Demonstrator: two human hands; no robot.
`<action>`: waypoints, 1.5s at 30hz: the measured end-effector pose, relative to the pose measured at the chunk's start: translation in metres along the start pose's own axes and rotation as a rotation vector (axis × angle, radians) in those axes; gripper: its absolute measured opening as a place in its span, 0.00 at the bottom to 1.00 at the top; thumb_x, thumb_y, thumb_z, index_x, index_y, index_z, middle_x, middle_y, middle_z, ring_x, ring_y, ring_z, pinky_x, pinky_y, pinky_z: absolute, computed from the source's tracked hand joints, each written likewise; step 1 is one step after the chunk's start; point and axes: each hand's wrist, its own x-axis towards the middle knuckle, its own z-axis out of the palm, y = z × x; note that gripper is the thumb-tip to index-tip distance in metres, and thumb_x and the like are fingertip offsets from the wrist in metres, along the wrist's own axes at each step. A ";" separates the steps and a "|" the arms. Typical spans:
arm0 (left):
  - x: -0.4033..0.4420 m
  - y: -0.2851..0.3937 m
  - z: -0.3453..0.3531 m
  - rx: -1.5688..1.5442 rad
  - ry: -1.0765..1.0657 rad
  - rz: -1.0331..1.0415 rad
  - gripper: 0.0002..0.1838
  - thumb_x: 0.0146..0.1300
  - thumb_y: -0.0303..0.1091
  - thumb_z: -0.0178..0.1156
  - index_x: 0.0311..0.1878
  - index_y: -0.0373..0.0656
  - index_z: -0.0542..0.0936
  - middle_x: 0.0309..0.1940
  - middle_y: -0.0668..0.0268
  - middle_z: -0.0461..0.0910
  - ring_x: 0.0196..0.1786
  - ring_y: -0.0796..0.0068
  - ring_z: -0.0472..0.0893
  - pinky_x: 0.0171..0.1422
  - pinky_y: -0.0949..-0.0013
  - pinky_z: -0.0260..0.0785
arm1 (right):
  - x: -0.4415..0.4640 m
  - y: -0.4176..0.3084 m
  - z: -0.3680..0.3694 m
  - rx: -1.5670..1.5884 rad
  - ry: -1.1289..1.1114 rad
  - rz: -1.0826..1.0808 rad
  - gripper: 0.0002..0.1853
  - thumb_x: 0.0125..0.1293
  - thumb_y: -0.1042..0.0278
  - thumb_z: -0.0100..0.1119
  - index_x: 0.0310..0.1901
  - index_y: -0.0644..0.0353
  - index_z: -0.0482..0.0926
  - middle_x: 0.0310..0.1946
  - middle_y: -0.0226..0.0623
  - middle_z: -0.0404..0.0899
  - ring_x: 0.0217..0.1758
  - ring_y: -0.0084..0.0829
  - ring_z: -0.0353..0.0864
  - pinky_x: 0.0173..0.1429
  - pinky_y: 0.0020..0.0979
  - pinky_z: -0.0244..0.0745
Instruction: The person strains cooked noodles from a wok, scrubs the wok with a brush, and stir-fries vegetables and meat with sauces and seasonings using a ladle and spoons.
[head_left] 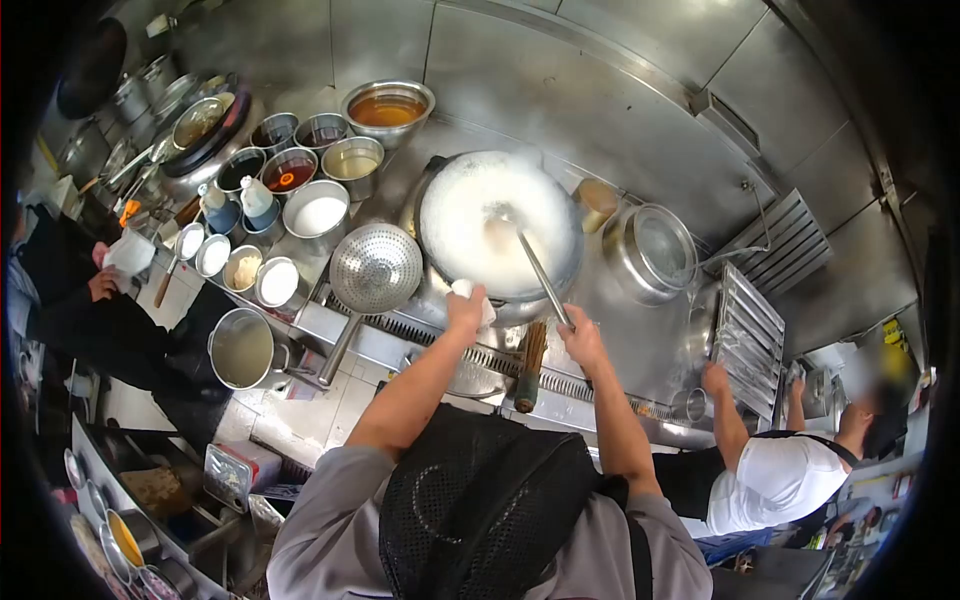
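A large wok (575, 240) full of white foaming liquid stands on the stove, with steam over it. My right hand (582, 338) is closed round the handle of a ladle (541, 268), whose head dips into the foam near the middle. At the wok's near left edge my left hand (467, 312) is closed on a folded white cloth (488, 314). A perforated metal strainer (376, 268) lies left of the wok, its handle pointing toward me. Between my forearms, a bamboo brush (533, 360) rests on the stove's front edge.
Seasoning bowls and a pot of amber liquid (388, 108) stand at the back left. A steel pot (241, 348) is at the lower left. Right of the wok is a lidded pot (650, 252). One person (780, 480) works at the right, another (90, 290) at the left.
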 end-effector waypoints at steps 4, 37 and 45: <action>0.014 -0.010 -0.005 0.082 0.024 0.055 0.31 0.65 0.41 0.66 0.61 0.31 0.64 0.51 0.55 0.77 0.50 0.63 0.80 0.52 0.60 0.76 | 0.017 -0.036 0.004 0.264 0.010 0.033 0.29 0.70 0.66 0.60 0.71 0.58 0.67 0.27 0.37 0.79 0.24 0.27 0.76 0.23 0.33 0.73; -0.104 0.050 -0.165 -0.168 -0.302 -0.349 0.39 0.72 0.68 0.44 0.69 0.43 0.63 0.61 0.58 0.71 0.62 0.56 0.75 0.60 0.37 0.74 | -0.099 -0.004 -0.146 -0.651 0.046 -0.005 0.27 0.68 0.64 0.59 0.69 0.31 0.71 0.42 0.39 0.81 0.37 0.49 0.84 0.42 0.48 0.81; -0.104 0.054 -0.145 -0.172 -0.287 -0.339 0.39 0.72 0.68 0.42 0.72 0.44 0.61 0.63 0.53 0.71 0.60 0.47 0.77 0.63 0.37 0.71 | -0.129 -0.065 -0.220 -0.645 0.145 -0.008 0.29 0.64 0.71 0.63 0.66 0.35 0.75 0.36 0.36 0.79 0.36 0.43 0.83 0.39 0.44 0.77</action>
